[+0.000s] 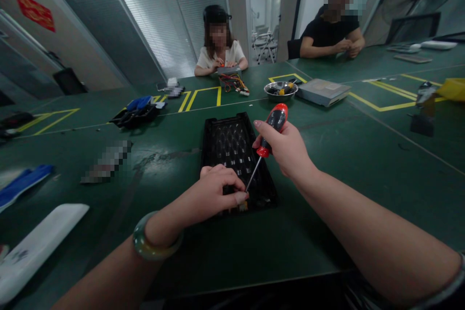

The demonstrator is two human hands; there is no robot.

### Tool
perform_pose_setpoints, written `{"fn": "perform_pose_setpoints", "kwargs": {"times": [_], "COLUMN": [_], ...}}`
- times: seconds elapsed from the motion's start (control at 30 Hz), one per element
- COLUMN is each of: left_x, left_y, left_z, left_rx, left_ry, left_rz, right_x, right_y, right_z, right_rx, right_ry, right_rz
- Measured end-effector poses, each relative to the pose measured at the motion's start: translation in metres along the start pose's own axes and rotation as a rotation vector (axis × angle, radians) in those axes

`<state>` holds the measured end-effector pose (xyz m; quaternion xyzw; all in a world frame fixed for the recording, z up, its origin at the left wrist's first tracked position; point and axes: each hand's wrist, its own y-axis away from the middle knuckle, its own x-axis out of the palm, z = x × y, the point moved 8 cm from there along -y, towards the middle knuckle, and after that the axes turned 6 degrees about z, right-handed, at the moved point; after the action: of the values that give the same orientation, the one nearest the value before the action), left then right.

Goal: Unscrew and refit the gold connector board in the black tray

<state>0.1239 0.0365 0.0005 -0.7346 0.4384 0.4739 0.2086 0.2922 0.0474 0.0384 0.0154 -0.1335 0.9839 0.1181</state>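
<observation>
A black perforated plastic panel (232, 145) lies flat on the green table (327, 164) in front of me. My left hand (214, 193) rests on its near end, fingers curled and pinched around a small part I cannot make out. My right hand (286, 147) grips a screwdriver with a red and black handle (274, 123). Its thin metal shaft (253, 174) slants down to the spot by my left fingertips. A pale green bangle (152, 247) sits on my left wrist.
A metal bowl (280, 90) of small parts and a grey flat device (323, 91) lie beyond the panel. Black and blue tools (138, 111) lie at the left, a white object (36, 247) at the near left. Two people sit at the far side.
</observation>
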Motion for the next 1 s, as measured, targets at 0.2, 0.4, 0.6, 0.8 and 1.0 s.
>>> {"fn": "perform_pose_setpoints", "kwargs": {"times": [0.2,0.4,0.6,0.8,1.0], "left_x": [-0.003,-0.009,-0.014,-0.015,-0.014], "left_y": [0.001,0.005,0.008,0.011,0.010], "left_z": [0.001,-0.012,-0.020,-0.019,-0.018], "left_rx": [-0.023,0.021,0.076,0.096,0.092], "left_ry": [-0.004,-0.045,-0.069,-0.062,-0.052], "left_rz": [-0.041,-0.066,-0.072,-0.081,-0.073], "right_x": [0.000,-0.002,0.001,0.007,0.014], "right_y": [0.001,0.006,0.012,0.018,0.022], "right_z": [0.003,0.024,0.038,0.043,0.051], "right_rx": [0.010,-0.092,-0.176,-0.201,-0.224], "right_ry": [-0.009,-0.028,-0.020,0.028,0.061], "right_rz": [0.001,-0.005,0.011,0.052,0.121]}}
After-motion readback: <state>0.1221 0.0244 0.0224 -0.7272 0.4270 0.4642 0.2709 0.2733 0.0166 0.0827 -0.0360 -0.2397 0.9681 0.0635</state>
